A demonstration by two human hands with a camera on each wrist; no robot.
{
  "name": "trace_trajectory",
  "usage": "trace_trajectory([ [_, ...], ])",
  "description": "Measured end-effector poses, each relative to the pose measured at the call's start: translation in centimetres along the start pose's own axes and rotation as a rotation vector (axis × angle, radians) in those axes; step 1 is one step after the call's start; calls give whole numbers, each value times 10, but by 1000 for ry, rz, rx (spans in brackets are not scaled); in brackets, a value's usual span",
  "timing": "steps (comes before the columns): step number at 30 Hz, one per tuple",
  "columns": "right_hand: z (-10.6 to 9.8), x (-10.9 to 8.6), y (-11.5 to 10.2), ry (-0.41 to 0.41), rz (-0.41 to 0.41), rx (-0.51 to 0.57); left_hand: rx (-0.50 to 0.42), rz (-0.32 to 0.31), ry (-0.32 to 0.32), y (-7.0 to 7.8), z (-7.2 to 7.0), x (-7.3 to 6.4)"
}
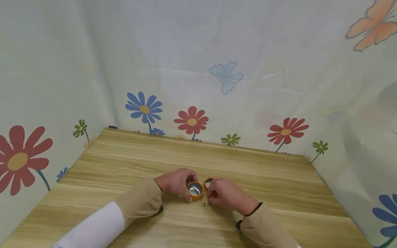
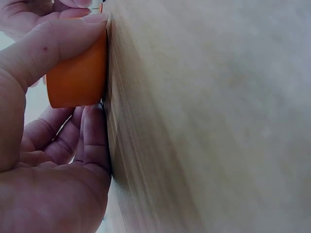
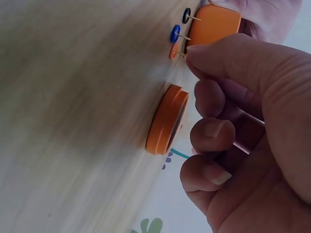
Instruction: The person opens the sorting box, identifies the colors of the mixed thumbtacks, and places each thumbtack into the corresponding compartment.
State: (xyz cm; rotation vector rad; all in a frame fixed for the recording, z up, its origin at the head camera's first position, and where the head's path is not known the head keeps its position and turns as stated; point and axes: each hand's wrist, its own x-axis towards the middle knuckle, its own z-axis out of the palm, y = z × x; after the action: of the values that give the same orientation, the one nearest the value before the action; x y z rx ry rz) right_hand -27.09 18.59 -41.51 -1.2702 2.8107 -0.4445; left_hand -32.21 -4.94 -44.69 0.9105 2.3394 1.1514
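Observation:
A small round orange tin (image 1: 195, 197) stands upright on the table, its silvery inside showing. My left hand (image 1: 178, 182) holds it between the thumb and the fingers, as the left wrist view also shows. Beside the tin stand thumbtacks with their points up: a black one (image 3: 186, 16), a blue one (image 3: 176, 34) and an orange one (image 3: 174, 51). With thumb and index finger, my right hand (image 3: 243, 107) pinches the orange thumbtack's pin; its other fingers are curled. The tin's orange lid (image 3: 166, 120) lies hollow side up, partly behind the right hand in the head view.
The wood-grain table (image 1: 149, 151) is bounded at the back and sides by a pale cloth (image 1: 173, 51) printed with flowers and butterflies. Both forearms wear tan cuffs (image 1: 142, 198) and come in from the near edge.

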Motion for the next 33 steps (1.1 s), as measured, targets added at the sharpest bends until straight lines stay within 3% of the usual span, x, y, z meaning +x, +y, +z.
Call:
trace_trajectory([
  [21, 9, -2, 5, -13, -4, -61, 25, -17, 9, 6, -1, -2],
  [28, 8, -4, 5, 10, 56, 56, 19, -15, 8, 6, -1, -2],
  [33, 9, -3, 6, 100, 123, 123, 29, -10, 4, 4, -1, -2],
])
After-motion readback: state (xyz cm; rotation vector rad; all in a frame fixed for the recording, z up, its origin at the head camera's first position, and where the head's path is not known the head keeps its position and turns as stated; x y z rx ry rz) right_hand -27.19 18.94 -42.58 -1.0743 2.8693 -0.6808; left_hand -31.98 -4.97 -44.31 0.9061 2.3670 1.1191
